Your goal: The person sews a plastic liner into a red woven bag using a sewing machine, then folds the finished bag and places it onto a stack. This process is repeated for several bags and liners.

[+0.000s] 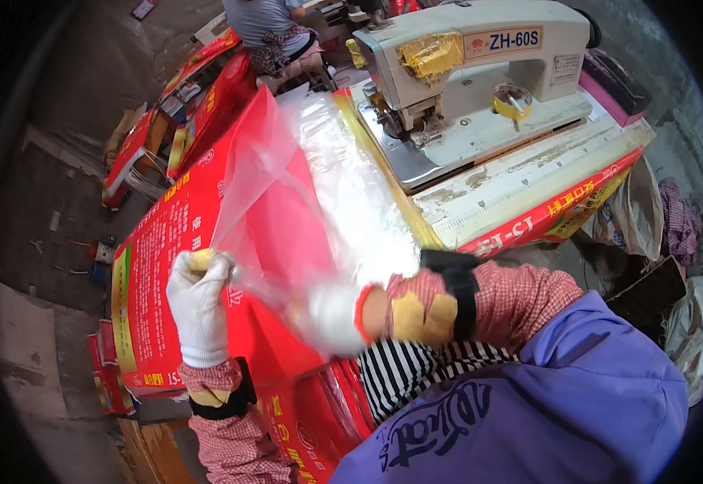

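Observation:
A white knitted glove with a yellowish fingertip covers my left hand (198, 302). Its thumb and fingers pinch the edge of a thin clear plastic bag (261, 189). My right hand (331, 319), also gloved in white, is smeared by motion beside the lower part of that film; its fingers cannot be made out. Both hands are over a large red printed sack (178, 274) lying flat, with the film spread partly across it. A pile of clear plastic bags (364, 194) lies to the right of the sack, against the yellow-edged sewing table (481, 206).
An industrial sewing machine (464, 81) stands at the back right, with a tape roll (512, 103) on its bed and a dark box (614, 85) beside it. More red sacks (214, 113) lie at the far left, near a seated person (275, 32). Folded red sacks (319, 419) are close to my lap.

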`<move>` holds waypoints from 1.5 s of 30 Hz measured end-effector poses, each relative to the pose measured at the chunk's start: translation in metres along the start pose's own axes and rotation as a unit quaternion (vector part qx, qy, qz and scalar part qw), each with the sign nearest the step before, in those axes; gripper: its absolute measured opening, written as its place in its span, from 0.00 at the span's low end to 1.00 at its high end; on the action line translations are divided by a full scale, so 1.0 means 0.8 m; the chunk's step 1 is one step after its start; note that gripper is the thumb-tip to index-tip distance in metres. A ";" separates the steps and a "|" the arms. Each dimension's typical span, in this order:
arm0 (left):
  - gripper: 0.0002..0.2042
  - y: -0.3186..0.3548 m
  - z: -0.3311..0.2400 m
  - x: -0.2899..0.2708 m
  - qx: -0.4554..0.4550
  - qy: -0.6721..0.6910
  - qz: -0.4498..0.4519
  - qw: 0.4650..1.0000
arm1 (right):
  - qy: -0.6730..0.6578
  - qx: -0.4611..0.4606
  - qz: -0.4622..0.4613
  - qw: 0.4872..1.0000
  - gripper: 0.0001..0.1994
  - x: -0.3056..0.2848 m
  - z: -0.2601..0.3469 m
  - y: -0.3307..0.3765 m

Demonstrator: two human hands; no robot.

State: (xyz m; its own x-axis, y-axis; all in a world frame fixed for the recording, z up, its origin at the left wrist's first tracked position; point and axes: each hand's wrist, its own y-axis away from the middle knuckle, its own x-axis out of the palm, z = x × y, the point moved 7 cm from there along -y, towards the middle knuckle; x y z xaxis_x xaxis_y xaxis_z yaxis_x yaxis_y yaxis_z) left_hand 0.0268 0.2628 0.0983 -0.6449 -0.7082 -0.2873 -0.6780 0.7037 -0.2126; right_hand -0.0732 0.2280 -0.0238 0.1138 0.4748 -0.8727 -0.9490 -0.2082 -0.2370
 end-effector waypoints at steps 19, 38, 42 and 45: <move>0.02 0.198 0.031 0.094 -0.009 -0.276 0.592 0.757 | -0.242 0.426 -0.506 0.710 0.25 -0.037 -0.320 -0.019; 0.03 -0.126 0.013 0.202 0.221 -0.767 0.230 0.557 | -0.302 0.179 -0.009 0.936 0.27 -0.065 -0.090 -0.026; 0.04 -0.169 -0.043 0.218 0.413 -0.770 0.003 0.487 | -0.314 0.195 -0.034 0.929 0.25 -0.070 -0.096 -0.024; 0.05 -0.198 0.005 0.212 0.253 -0.795 0.036 0.551 | -0.220 0.167 -0.035 0.960 0.26 -0.049 -0.090 -0.042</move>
State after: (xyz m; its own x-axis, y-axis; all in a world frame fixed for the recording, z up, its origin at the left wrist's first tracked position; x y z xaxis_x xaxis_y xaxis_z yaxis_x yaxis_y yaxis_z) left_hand 0.0263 0.0318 0.0794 0.7322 -0.0163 -0.6809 -0.2256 0.9375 -0.2650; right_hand -0.0248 0.1549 -0.0124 0.1158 0.8081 -0.5775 -0.9932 0.0890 -0.0746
